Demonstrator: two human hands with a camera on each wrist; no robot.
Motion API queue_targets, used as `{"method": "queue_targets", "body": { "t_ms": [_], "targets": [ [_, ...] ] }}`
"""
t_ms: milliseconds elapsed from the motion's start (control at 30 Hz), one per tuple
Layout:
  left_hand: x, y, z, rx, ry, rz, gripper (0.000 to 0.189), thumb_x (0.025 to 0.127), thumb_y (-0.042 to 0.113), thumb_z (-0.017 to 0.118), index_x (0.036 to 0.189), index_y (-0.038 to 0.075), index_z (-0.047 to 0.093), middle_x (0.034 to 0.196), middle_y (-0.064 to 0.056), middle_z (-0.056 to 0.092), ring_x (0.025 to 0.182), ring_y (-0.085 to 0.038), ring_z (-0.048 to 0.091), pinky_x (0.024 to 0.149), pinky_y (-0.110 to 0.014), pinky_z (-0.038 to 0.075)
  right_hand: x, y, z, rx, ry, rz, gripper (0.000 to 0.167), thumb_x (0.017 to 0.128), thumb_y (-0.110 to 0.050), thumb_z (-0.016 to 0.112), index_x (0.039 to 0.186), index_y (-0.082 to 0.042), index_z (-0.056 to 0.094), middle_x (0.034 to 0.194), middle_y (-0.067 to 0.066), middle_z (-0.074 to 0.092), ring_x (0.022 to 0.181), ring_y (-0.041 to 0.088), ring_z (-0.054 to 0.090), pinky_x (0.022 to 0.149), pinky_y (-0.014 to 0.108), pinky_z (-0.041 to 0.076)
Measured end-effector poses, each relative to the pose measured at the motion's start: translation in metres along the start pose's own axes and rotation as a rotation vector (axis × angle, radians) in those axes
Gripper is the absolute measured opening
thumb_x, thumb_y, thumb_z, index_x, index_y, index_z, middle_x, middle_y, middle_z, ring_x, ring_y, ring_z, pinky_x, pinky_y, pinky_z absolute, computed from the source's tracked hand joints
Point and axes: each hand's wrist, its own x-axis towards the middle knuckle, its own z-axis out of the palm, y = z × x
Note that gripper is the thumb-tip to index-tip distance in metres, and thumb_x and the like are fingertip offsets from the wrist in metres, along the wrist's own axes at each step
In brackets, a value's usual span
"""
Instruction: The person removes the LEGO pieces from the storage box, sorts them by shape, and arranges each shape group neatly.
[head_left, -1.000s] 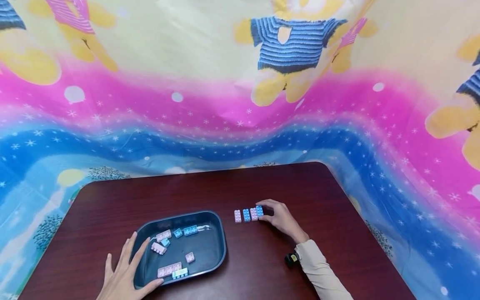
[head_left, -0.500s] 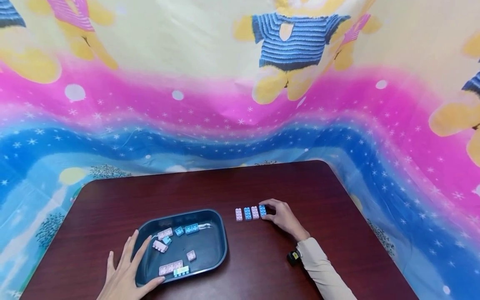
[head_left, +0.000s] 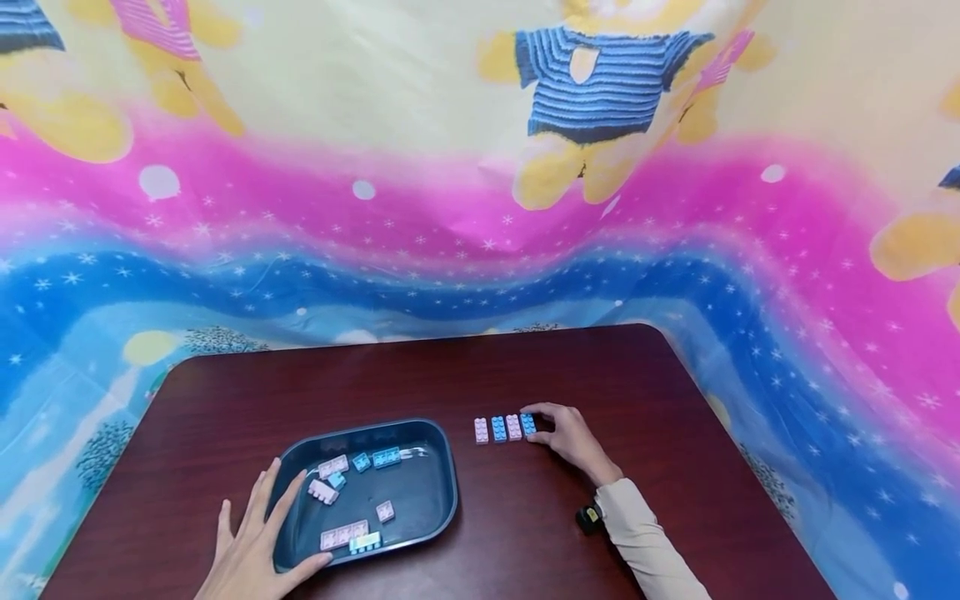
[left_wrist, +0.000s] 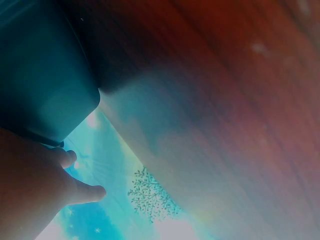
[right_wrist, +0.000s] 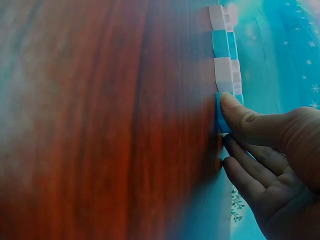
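Between the thumb and fingers of my right hand (head_left: 573, 437) is a blue toy building brick (head_left: 528, 424), pinched at the right end of a short row. Beside it in that row stand a pink brick (head_left: 513, 427), another blue brick (head_left: 498, 429) and a second pink brick (head_left: 481, 430), studs up. The right wrist view has the thumb against the held blue brick (right_wrist: 223, 112), in line with the others. My left hand (head_left: 251, 533) rests with spread fingers on the left side of a dark tray (head_left: 450, 492), thumb at its near rim.
Inside the tray lie several loose pink and blue bricks, among them a small pink brick (head_left: 385, 511) and a blue brick (head_left: 386, 457). The brown table (head_left: 360, 383) ends at a patterned cloth (head_left: 420, 292) hanging behind it.
The blue brick in my right hand has shifted slightly right, from overlapping the neighbouring pink brick to standing beside it in the row. My left hand stays on the tray.
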Motion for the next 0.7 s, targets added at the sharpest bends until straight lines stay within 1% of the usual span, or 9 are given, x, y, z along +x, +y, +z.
{"method": "queue_targets", "body": {
  "t_ms": [200,300,433,567,700],
  "targets": [
    [0.000,0.000,0.001,-0.004,-0.003,0.003,0.112,0.079,0.061,0.085,0.168,0.023,0.029,0.176,-0.013,0.005,0.145,-0.052,0.024,0.109,-0.087,-0.009,-0.003,0.001,-0.001,0.004,-0.015,0.014,0.045,0.089,0.002,0.082,0.133,-0.005,0.073,0.135,0.018,0.070,0.128,0.037,0.064,0.101,0.051,0.056],
    [0.000,-0.001,0.000,-0.004,-0.008,0.001,0.113,0.080,0.061,0.085,0.168,0.023,0.027,0.176,-0.014,0.005,0.147,-0.053,0.023,0.109,-0.087,-0.010,-0.005,-0.001,-0.003,0.006,-0.029,0.026,0.055,0.089,0.000,0.083,0.142,-0.004,0.067,0.142,0.021,0.065,0.132,0.039,0.062,0.102,0.053,0.055],
    [0.001,-0.003,-0.001,0.000,0.003,0.018,0.113,0.079,0.060,0.085,0.169,0.023,0.026,0.176,-0.015,0.006,0.149,-0.053,0.022,0.109,-0.089,-0.005,-0.008,-0.005,-0.007,0.045,-0.031,0.062,0.066,0.089,-0.004,0.085,0.150,-0.003,0.059,0.150,0.023,0.059,0.136,0.042,0.058,0.104,0.054,0.054],
    [0.002,-0.003,-0.002,0.009,0.012,0.027,0.113,0.077,0.059,0.087,0.167,0.023,0.028,0.175,-0.015,0.009,0.148,-0.053,0.024,0.108,-0.090,0.001,-0.008,-0.010,-0.008,0.035,-0.013,0.074,0.064,0.090,-0.007,0.084,0.149,-0.001,0.060,0.148,0.024,0.060,0.136,0.041,0.058,0.104,0.054,0.054],
    [0.000,-0.003,-0.002,0.016,-0.007,0.009,0.113,0.077,0.061,0.086,0.167,0.021,0.029,0.174,-0.016,0.009,0.146,-0.053,0.024,0.108,-0.089,0.000,-0.008,-0.016,-0.006,0.025,0.007,0.061,0.061,0.089,-0.006,0.085,0.145,0.001,0.063,0.144,0.024,0.063,0.133,0.039,0.061,0.103,0.053,0.055]
  ]
}}
